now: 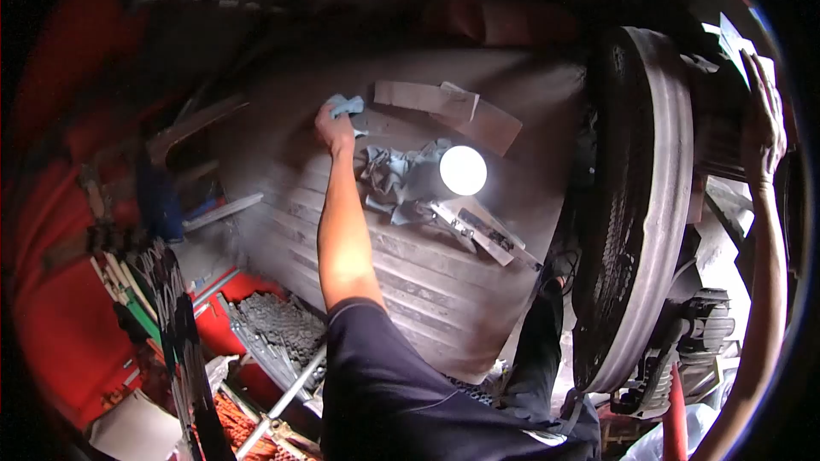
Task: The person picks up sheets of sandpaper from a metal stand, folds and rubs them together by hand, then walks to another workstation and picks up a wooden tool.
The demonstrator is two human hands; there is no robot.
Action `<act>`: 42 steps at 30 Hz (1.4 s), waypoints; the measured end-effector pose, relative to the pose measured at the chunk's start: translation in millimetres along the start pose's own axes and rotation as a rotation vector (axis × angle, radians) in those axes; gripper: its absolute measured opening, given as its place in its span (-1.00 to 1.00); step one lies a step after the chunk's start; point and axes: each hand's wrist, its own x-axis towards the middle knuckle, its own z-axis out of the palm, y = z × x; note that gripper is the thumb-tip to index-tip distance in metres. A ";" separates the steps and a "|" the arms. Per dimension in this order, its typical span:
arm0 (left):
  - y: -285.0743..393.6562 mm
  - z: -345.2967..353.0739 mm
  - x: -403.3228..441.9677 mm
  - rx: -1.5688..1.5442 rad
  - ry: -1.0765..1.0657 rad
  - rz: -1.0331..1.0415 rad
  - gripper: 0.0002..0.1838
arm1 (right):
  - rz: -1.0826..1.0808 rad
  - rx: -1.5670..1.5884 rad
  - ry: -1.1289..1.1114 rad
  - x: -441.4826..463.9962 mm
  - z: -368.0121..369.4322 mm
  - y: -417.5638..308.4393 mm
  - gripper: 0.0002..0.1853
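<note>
My left hand (335,126) reaches out over a grey ridged panel (282,162), its fingers closed around a crumpled light blue cloth (346,106). Just below and right of it lie crumpled grey rags or gloves (391,177). Beside them shines a round bright lamp (463,171), with a long metal-looking tool (478,230) near it whose kind I cannot make out. At the far right, my right hand (764,124) is raised with fingers stretched out, resting along a dark edge beyond the wheel. What its palm touches is hidden.
Cardboard pieces (427,98) lie on the panel's far part. A large wheel-like ring (662,205) stands upright between the panel and my right arm. At lower left are a red surface (60,316), a tray of grey bits (278,329), orange rope (235,418) and upright rods (171,307).
</note>
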 end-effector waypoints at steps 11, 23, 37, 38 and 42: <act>91.3 -100.3 -180.0 -0.215 -0.484 0.082 -0.35 | -0.047 0.008 0.013 7.9 1.7 -2.7 -0.52; 137.1 -38.8 -235.5 -0.496 -0.497 -0.236 -0.36 | -0.029 0.008 0.110 1.1 -37.2 -47.2 -0.58; 24.4 -244.1 -275.5 -0.756 -0.089 -0.264 -0.27 | 0.051 0.110 0.143 3.5 -50.3 -98.3 -0.62; 26.4 -246.7 -276.1 -0.764 -0.081 -0.279 -0.23 | 0.050 0.110 0.147 6.7 -51.6 -100.9 -0.62; 43.6 -231.3 -270.3 -0.701 -0.108 -0.352 -0.13 | 0.072 0.109 0.168 11.0 -56.5 -99.1 -0.62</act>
